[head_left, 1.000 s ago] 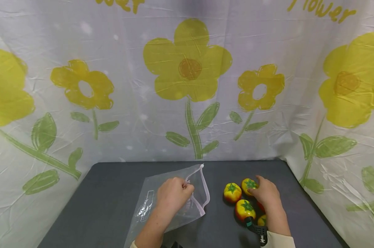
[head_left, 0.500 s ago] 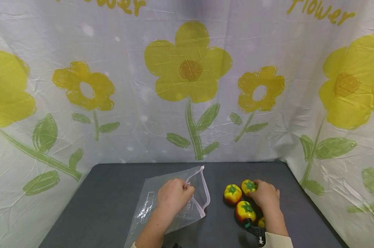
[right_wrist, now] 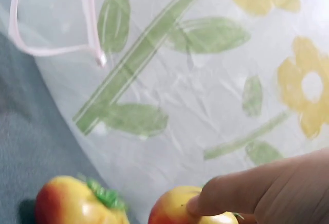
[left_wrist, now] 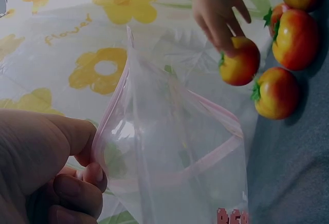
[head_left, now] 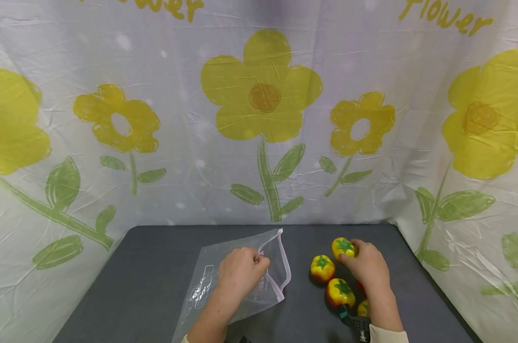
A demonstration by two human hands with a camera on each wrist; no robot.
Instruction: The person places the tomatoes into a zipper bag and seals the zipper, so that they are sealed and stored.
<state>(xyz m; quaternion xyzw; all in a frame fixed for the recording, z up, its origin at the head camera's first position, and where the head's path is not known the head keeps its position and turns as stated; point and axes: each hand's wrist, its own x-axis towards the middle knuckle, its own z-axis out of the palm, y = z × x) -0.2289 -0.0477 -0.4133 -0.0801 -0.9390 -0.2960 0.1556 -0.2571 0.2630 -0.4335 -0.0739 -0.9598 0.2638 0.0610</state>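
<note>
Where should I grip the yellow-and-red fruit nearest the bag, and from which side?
Probably from above: pinch the fruit across its rounded sides, below the green leafy top, which faces up. Its side toward the bag is free, while a neighbouring fruit crowds its near right in the head view.

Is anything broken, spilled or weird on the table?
Nothing stands out. The left hand holds the clear bag open, the right hand grips a red-and-yellow fruit, and I see no spills or damage.
</note>
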